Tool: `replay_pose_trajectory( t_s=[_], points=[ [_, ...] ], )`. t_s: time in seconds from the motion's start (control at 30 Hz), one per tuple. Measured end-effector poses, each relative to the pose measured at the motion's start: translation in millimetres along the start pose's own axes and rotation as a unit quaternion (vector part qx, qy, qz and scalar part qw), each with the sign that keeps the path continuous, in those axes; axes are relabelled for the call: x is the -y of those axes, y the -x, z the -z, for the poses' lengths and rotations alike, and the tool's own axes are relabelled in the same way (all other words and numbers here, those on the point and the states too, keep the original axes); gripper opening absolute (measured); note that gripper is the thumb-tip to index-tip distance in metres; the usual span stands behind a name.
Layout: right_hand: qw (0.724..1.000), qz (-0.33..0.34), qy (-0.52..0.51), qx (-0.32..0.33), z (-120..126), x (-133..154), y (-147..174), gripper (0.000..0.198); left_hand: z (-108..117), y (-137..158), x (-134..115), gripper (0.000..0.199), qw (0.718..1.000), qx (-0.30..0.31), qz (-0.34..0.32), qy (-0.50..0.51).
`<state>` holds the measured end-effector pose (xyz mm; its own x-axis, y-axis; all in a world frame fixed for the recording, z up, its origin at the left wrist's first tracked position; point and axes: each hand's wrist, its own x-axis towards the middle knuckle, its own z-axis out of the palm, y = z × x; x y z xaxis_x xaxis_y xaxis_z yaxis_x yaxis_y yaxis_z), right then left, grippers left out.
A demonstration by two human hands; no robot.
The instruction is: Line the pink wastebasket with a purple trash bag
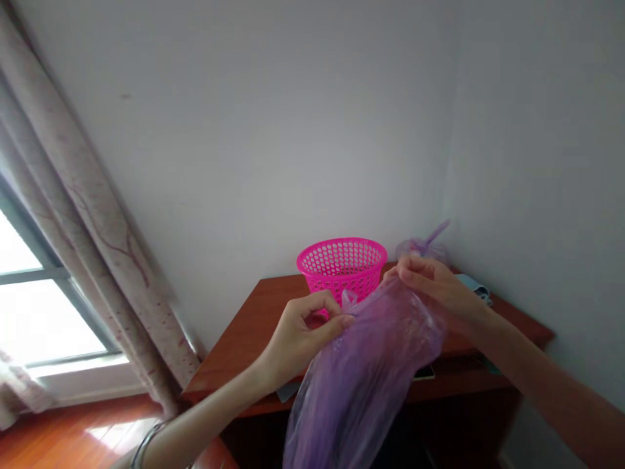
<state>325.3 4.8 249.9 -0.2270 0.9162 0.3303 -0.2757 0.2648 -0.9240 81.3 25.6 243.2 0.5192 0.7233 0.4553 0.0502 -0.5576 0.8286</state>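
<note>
A thin purple plastic bag (361, 371) hangs down in front of the desk, stretched between my two hands. My left hand (310, 326) pinches one side of its top edge between thumb and fingers. At the other side of that edge, my right hand (424, 280) grips the film with its fingers closed. The bag's lower end runs out of the picture. Just behind the hands, a pink plastic basket (342, 280) with round holes stands upright on the desk, partly covered by my left hand and the bag.
The brown wooden desk (254, 319) stands against the wall. Another purple bag (430, 244), bunched up, lies at its back right, near a pale folded item (471, 285). A dark flat object (424, 373) shows below the desktop. A curtain (97, 195) and window are at left.
</note>
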Motion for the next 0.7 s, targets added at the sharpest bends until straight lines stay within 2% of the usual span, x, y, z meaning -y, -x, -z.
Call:
replay_pose_trajectory(
  t_s=[0.07,0.13,0.23,0.33,0.4,0.47,0.53,0.57,0.6,0.63,0.7],
  points=[
    [0.999,-0.011,-0.041,-0.011,-6.0,-9.6,0.8,0.028,5.0,3.6,4.2,0.026,0.999,0.016,-0.032,0.011],
    [0.999,0.001,-0.047,-0.020,-12.6,-15.4,1.2,0.028,8.2,8.3,4.6,0.026,0.996,0.046,-0.035,0.066],
    [0.999,0.014,-0.047,-0.008,-22.0,-18.1,0.1,0.028,10.6,16.6,-2.1,0.032,0.974,0.057,0.016,0.217],
    [0.996,-0.021,-0.078,0.031,-29.2,-16.6,-2.7,0.026,15.3,22.7,-11.3,0.035,0.942,0.070,0.105,0.310],
    [0.996,-0.004,-0.086,0.028,-30.8,-13.9,-4.3,0.024,21.4,23.6,-14.1,0.031,0.930,0.124,0.169,0.303],
    [0.995,0.052,-0.090,-0.006,-28.9,-9.4,-4.5,0.024,27.9,22.0,-12.6,0.031,0.913,0.237,0.217,0.253],
    [0.988,0.105,-0.100,-0.044,-24.1,-3.8,-2.6,0.028,32.6,19.3,-8.2,0.032,0.882,0.374,0.204,0.200],
    [0.985,0.120,-0.109,-0.056,-21.6,-1.1,-1.0,0.030,34.2,18.5,-5.6,0.032,0.871,0.420,0.180,0.179],
    [0.985,0.119,-0.114,-0.055,-19.6,1.1,1.0,0.031,35.6,18.3,-3.1,0.033,0.869,0.440,0.158,0.160],
    [0.988,0.102,-0.110,-0.039,-18.8,2.2,3.1,0.033,37.4,19.2,-1.1,0.034,0.877,0.436,0.144,0.144],
    [0.998,0.030,-0.045,0.033,-22.0,-0.9,7.4,0.043,43.8,23.5,1.2,0.035,0.906,0.380,0.149,0.113]
  ],
)
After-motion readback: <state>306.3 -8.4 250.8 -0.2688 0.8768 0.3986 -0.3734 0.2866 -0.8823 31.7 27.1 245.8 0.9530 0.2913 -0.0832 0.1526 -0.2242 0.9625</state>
